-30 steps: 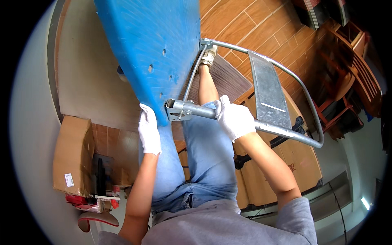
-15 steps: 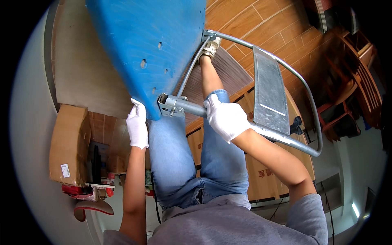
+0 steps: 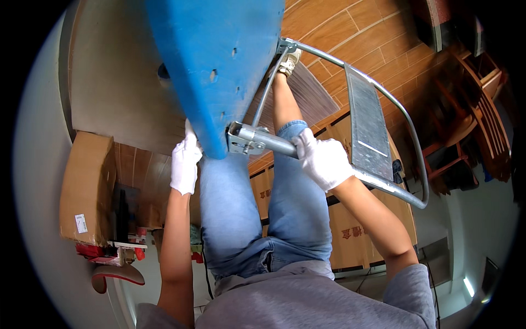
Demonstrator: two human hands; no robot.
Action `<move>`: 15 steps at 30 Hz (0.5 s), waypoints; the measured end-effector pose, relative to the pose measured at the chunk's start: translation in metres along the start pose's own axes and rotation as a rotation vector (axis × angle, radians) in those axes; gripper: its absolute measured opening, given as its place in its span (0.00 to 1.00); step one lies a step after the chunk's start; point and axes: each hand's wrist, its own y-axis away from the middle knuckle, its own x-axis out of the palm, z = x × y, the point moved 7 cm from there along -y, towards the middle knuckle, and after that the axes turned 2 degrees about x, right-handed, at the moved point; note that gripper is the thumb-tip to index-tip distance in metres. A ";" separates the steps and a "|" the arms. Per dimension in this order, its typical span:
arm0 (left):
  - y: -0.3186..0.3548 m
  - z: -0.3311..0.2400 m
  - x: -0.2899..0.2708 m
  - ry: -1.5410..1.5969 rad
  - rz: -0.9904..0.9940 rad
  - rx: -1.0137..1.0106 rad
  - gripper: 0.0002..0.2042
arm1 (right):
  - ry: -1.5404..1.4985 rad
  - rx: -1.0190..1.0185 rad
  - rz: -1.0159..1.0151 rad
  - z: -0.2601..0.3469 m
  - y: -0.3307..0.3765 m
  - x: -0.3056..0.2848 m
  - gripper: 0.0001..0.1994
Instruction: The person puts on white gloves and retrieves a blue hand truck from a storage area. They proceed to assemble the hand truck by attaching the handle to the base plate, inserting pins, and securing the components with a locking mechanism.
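Observation:
A platform trolley stands tilted in front of me, its blue deck [image 3: 203, 60] raised almost on edge, with several small holes in it. A grey metal tube handle [image 3: 419, 159] joins the deck through a hinge bracket [image 3: 239, 140] and carries a flat grey plate [image 3: 368, 120]. My right hand [image 3: 326, 160], in a white glove, is closed around the handle tube beside the bracket. My left hand [image 3: 185, 163], also in a white glove, grips the deck's near left edge; its fingertips are partly hidden behind it. A dark round part, perhaps a wheel [image 3: 163, 72], shows behind the deck.
Large cardboard boxes [image 3: 378, 233] lie close by my right leg. Another cardboard box [image 3: 85, 183] stands at the left by the wall, near a cap [image 3: 118, 274]. Wooden chairs [image 3: 471, 120] are at the far right. The floor is brown tile [image 3: 350, 33].
The blue deck has swung to the right and stands more steeply, showing a dark round part behind it. Both hands have moved with it, the right hand slightly to the right.

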 end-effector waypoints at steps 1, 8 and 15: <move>-0.001 0.003 -0.002 -0.041 0.038 -0.001 0.18 | 0.080 -0.020 -0.036 -0.003 0.003 0.004 0.05; -0.011 -0.018 0.015 -0.513 0.087 0.131 0.12 | 0.133 -0.007 0.009 -0.010 0.003 0.007 0.04; -0.023 -0.024 0.016 -0.442 0.189 -0.004 0.12 | 0.110 0.032 0.018 -0.008 0.001 0.010 0.04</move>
